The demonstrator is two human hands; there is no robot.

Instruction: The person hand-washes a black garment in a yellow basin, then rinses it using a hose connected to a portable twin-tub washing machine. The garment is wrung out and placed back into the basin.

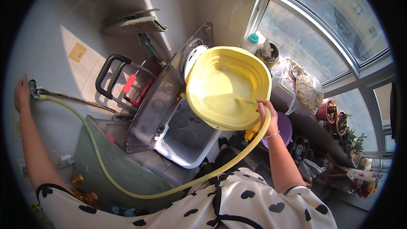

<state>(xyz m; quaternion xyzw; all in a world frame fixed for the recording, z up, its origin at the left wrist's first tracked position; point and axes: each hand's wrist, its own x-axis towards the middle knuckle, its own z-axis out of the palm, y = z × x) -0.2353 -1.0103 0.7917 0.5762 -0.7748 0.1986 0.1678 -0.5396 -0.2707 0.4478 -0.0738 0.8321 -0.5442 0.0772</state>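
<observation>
A yellow corrugated hose runs from a metal wall tap in a long loop to a yellow plastic basin. My right hand is shut on the hose near its free end, at the basin's right rim. The hose end points into the basin, where some foamy water shows. My left hand is at the tap with a finger pointing up; its grip is partly hidden. Under the basin stands a twin-tub washing machine with its translucent lid raised and a dark tub exposed.
A folded handcart leans on the tiled wall behind the washer. The sill at right bears a bottle with a teal cap, a jar, plastic bags and potted plants. A purple basin sits below my right wrist.
</observation>
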